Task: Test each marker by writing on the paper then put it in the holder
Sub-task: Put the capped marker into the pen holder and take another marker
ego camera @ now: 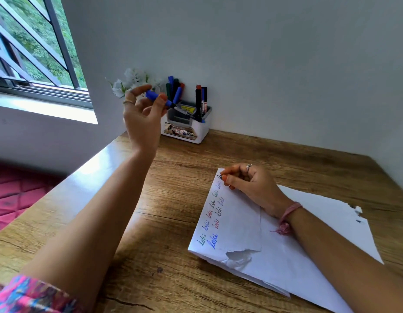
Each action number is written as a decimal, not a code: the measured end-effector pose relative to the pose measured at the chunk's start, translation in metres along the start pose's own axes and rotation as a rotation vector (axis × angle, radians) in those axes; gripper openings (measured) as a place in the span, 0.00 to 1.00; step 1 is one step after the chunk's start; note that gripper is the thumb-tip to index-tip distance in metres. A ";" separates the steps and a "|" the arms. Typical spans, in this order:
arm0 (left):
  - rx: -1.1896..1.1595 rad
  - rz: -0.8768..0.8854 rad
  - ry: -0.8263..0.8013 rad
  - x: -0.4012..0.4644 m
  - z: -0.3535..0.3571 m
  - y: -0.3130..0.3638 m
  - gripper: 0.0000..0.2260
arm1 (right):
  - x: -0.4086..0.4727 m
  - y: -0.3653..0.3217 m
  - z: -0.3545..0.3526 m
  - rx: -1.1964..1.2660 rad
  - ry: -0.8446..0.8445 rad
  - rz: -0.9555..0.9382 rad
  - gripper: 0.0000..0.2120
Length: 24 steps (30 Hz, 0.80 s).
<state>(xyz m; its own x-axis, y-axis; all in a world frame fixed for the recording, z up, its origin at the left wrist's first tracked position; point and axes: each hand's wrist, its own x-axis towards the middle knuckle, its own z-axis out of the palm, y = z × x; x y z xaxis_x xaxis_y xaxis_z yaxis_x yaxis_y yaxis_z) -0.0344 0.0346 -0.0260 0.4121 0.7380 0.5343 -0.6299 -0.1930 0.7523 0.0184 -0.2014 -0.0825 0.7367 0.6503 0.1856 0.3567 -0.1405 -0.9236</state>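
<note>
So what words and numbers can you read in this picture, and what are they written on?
"loki": handwritten many times in blue, red, green and black ink on the white torn paper.
"OP...": partial letters on the picture label of the white plastic marker holder; the rest is too blurred.
Yellow sticker inside the holder: too small to read.
Labels on the black markers: too blurred to read.

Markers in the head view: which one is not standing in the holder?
The blue marker, held in the left hand above the table beside the white holder. The other markers stand upright in the holder's compartments.
</note>
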 end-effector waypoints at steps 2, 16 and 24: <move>0.035 0.059 0.001 0.014 0.009 0.001 0.11 | 0.000 0.000 0.000 0.004 -0.005 0.004 0.05; 0.605 0.186 -0.280 0.056 0.055 -0.035 0.13 | 0.002 0.003 -0.002 -0.002 -0.011 0.002 0.04; 0.780 0.115 -0.375 0.056 0.055 -0.054 0.18 | 0.004 0.005 -0.002 -0.029 -0.006 0.000 0.04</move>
<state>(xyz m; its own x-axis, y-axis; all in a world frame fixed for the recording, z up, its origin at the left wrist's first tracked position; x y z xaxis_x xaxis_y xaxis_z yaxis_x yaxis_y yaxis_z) 0.0590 0.0507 -0.0150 0.6499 0.4516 0.6112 -0.1069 -0.7420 0.6619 0.0243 -0.2016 -0.0856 0.7332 0.6548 0.1834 0.3735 -0.1624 -0.9133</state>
